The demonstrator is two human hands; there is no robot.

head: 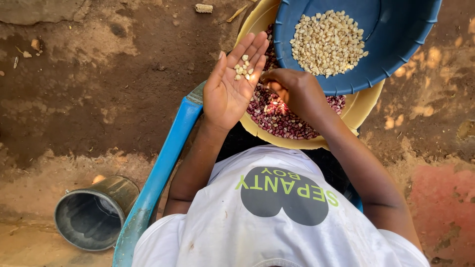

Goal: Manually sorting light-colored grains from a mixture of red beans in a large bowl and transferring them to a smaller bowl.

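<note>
My left hand (232, 81) is held palm up, fingers together, with several pale maize kernels (243, 67) lying on the fingers. My right hand (294, 91) is curled with its fingertips pinched down among dark red kernels (277, 116) in a yellow basin (358, 106). A blue basin (391, 44) rests tilted on the yellow one's far rim and holds a heap of pale kernels (327, 42).
A blue bench edge (158, 175) runs under my left arm. An open metal tin (94, 212) lies on its side on the bare earth at lower left. A stripped maize cob (203, 8) lies on the ground at the top.
</note>
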